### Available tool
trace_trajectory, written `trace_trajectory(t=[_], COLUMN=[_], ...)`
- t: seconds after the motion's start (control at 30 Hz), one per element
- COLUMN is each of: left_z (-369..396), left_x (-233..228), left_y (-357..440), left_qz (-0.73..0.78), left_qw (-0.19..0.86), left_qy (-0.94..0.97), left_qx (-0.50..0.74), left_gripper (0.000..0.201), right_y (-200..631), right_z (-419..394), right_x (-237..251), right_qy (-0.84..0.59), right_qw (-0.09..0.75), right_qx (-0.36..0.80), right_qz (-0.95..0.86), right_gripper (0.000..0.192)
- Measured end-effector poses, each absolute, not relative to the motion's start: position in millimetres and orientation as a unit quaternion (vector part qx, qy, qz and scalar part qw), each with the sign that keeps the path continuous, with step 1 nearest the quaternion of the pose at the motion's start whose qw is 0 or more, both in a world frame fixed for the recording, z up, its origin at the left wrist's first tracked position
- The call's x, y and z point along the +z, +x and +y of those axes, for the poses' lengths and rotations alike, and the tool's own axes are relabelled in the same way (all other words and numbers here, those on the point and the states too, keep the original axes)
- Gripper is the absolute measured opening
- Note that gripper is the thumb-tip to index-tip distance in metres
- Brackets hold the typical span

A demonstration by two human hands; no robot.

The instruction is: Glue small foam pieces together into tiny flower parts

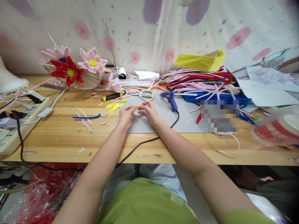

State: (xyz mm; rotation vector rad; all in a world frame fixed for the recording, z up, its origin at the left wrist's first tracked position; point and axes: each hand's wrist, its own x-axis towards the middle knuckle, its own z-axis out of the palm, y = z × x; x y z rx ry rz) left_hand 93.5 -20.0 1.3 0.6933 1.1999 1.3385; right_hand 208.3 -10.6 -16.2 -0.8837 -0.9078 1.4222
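Note:
My left hand (126,115) and my right hand (149,112) meet over the grey cutting mat (149,126). Both are closed in a pinch, fingertips almost touching, around a small yellow piece (137,106) that is mostly hidden. Yellow felt-like scraps (113,109) and a round yellow piece (124,100) lie just left of the hands. Beyond the fingers rest scissors (146,95) with pale handles and a black-and-yellow utility knife (114,96). To the right of my right hand, a blue glue gun (171,101) lies on the mat with a glue stick in its back.
Pink and red fuzzy flowers (70,73) stand in a woven basket (91,81) at the back left. Bundled pipe cleaners (210,90) fill the back right. A power strip (28,121) lies left. A black cord (142,143) passes beneath my right forearm. A plastic cup (275,130) stands right.

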Motion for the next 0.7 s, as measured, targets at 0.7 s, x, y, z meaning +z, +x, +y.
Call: trace_trajectory(t=[0.7], left_z=[-14.8], left_x=[6.9], left_y=[91.9], left_qz=[0.434], left_qw=[0.667], left_qy=[0.204], left_qx=[0.57], left_gripper=[0.026], right_y=[204.0], right_z=[-3.6], right_x=[-30.8], right_qy=[-0.366], right_qw=[0.565], right_qx=[0.604], right_qz=[-0.425], right_gripper=[0.053])
